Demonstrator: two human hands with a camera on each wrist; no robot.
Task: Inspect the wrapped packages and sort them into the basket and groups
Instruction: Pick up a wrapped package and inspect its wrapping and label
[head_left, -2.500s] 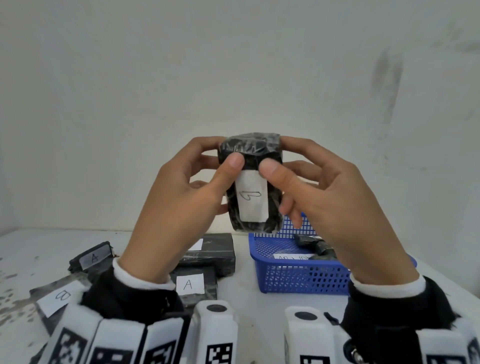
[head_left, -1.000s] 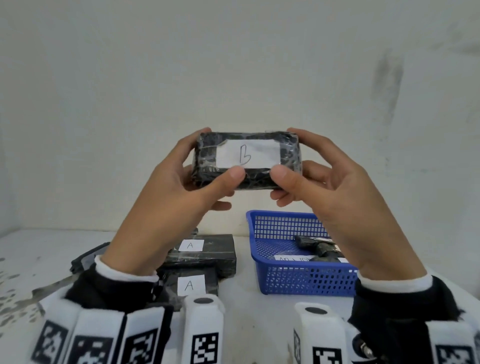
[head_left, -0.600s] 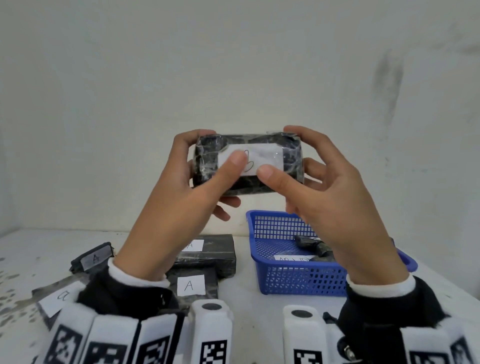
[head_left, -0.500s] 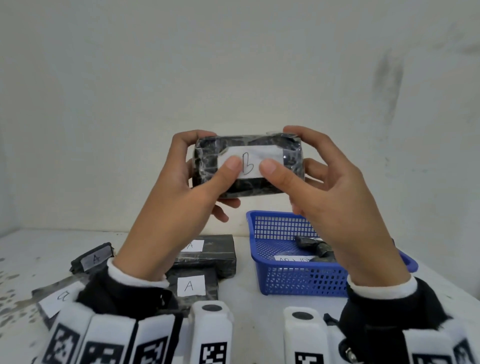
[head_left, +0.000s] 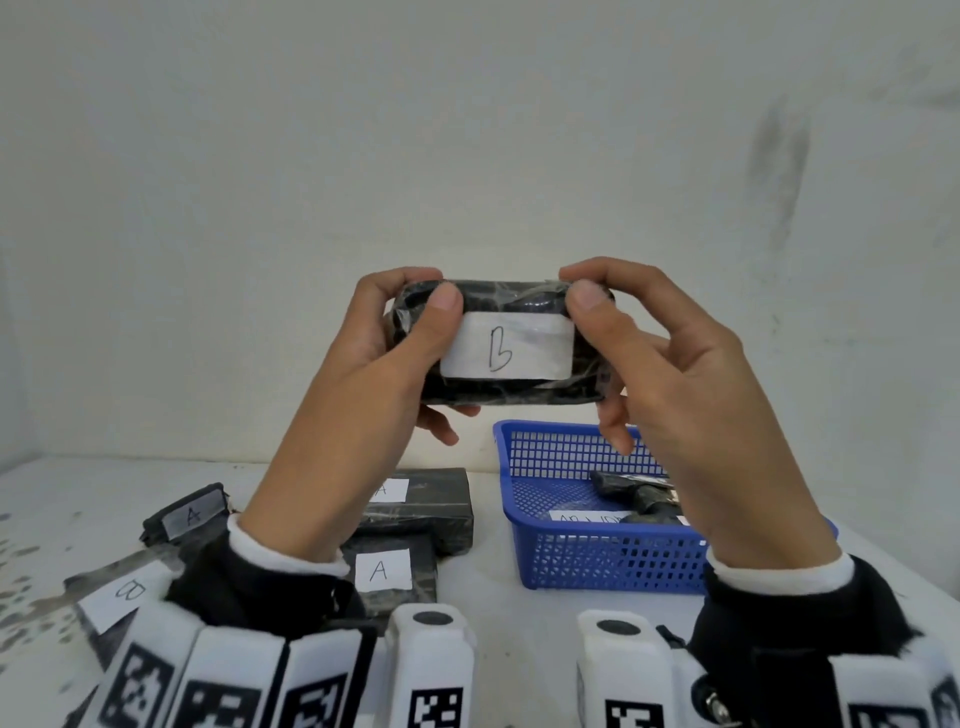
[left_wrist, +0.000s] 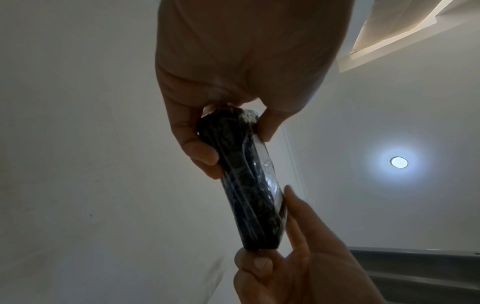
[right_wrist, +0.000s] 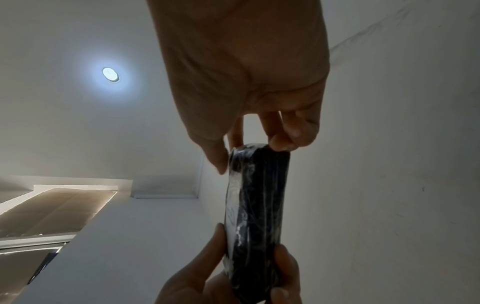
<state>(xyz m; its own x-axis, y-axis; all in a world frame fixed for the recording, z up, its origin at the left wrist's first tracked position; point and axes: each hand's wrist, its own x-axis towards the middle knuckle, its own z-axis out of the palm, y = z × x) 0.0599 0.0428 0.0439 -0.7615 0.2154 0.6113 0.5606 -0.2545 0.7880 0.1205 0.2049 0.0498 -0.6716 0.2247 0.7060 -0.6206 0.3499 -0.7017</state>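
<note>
A black film-wrapped package (head_left: 498, 395) with a white label marked "B" is held level in the air above the table, label facing me. My left hand (head_left: 395, 353) grips its left end, thumb on the front, fingers behind. My right hand (head_left: 623, 353) grips its right end the same way. From the left wrist view the package (left_wrist: 249, 185) shows edge-on between both hands, and likewise in the right wrist view (right_wrist: 257, 216). The blue mesh basket (head_left: 587, 561) stands on the table below the right hand, with wrapped packages (head_left: 639, 499) inside.
Several black packages lie on the white table at the left: two labelled "A" (head_left: 384, 566) (head_left: 421, 499), another "A" (head_left: 187, 517) further left, and one with a sideways label (head_left: 119, 597) at the near left. A white wall stands behind the table.
The package was turned from upright to level. Since half a second ago both thumbs have slid outward off the label, so the "B" is fully bared, and the package is a little lower.
</note>
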